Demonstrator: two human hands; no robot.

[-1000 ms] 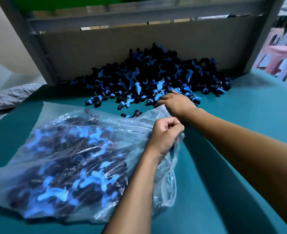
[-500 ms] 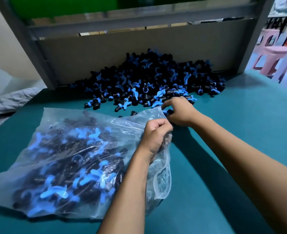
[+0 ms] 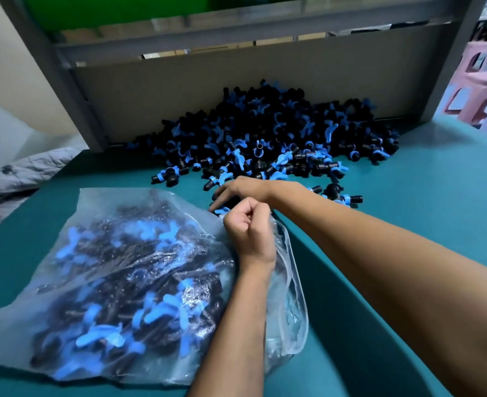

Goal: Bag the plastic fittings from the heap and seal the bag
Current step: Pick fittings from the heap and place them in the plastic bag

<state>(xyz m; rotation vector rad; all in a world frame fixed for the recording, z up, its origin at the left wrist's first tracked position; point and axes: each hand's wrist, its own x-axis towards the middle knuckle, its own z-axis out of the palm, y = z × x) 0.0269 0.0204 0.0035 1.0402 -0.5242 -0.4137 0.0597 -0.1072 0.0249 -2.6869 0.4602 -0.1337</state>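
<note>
Both our forearms reached forward over the teal table (image 3: 408, 224). Left hand (image 3: 249, 230) sat fisted at the bag's mouth, wrist bent down. Right hand (image 3: 236, 190) crossed just behind it, palm down, fingers extended toward the bag opening. Clear plastic bag (image 3: 107, 282) lay flat on the table, mostly full of black-and-blue fittings. Left fingers were clenched on the bag's edge. Right hand touched loose fittings; whether it held any, we couldn't tell. The heap (image 3: 279, 138) sat against the back panel (image 3: 208, 90).
</note>
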